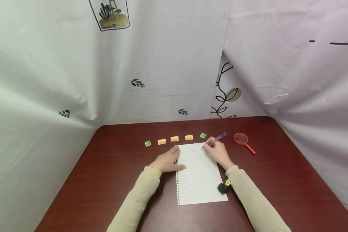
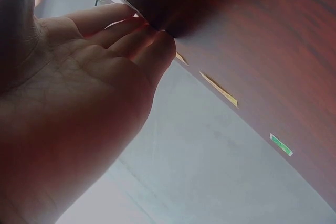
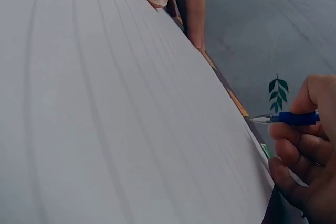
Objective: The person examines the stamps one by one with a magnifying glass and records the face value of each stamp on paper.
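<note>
A lined sheet of paper (image 1: pixel 201 180) with punched holes down its left side lies on the table, faint writing along its top line. My right hand (image 1: pixel 218 152) pinches a blue pen (image 1: pixel 220 135), its tip at the end of that writing. In the right wrist view the same pen (image 3: pixel 294 118) sits between thumb and fingers of the right hand (image 3: pixel 310 150). On the paper's upper left edge rests my left hand (image 1: pixel 169 160), fingers straight and thumb spread over the sheet. The left wrist view shows the left hand's (image 2: pixel 94 77) palm, fingers extended.
Beyond the paper runs a row of small cards: a green one (image 1: pixel 148 143), several orange ones (image 1: pixel 174 139) and another green one (image 1: pixel 203 135). A red magnifying glass (image 1: pixel 250 149) lies to the right. A small black object (image 1: pixel 222 188) appears by the right sleeve. White printed cloth (image 1: pixel 168 64) surrounds the table (image 1: pixel 110 174).
</note>
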Available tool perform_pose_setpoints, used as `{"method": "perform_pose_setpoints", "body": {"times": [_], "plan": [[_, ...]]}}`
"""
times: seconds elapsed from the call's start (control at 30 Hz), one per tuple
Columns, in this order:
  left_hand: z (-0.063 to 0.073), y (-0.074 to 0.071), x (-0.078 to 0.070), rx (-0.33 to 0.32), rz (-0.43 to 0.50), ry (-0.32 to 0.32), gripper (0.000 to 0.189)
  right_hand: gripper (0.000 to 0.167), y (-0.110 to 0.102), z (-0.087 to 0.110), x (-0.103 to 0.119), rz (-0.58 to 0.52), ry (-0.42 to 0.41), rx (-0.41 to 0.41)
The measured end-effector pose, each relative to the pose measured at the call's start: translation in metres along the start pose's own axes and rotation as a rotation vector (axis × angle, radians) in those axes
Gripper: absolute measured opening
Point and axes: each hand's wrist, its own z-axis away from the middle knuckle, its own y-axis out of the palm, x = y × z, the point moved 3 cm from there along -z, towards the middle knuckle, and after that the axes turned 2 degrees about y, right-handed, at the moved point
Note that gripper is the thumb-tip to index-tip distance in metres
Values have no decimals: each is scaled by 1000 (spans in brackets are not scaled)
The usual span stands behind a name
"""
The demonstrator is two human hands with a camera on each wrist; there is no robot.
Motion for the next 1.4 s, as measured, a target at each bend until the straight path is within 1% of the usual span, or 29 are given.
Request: {"method": "perform_pose_setpoints", "body": {"times": [0.07, 0.27, 0.33, 0.57, 0.67, 0.83, 1.1, 1.4], "plan": [[0, 0, 0, -2, 3, 3, 93, 5, -1, 0, 0, -2, 2, -10], [-1, 0, 1, -3, -3, -4, 95, 6, 0, 0, 2, -11, -15, 40], [-2, 1, 2, 0, -6, -10, 95, 6, 1, 0, 3, -7, -22, 45], [-3, 1, 2, -4, -3, -7, 94, 5, 1, -1, 1, 14, -15, 18], [-2, 1, 1, -7, 7, -1, 94, 4, 1, 0, 0, 14, -3, 25], [-3, 2, 2, -3, -3, -8, 95, 4, 0, 1, 1, 15, -2, 39], [-4, 2, 3, 1, -4, -12, 95, 4, 0, 0, 1, 14, 24, 23], [-2, 2, 2, -9, 1, -4, 94, 6, 1, -1, -2, 18, 22, -2]]}}
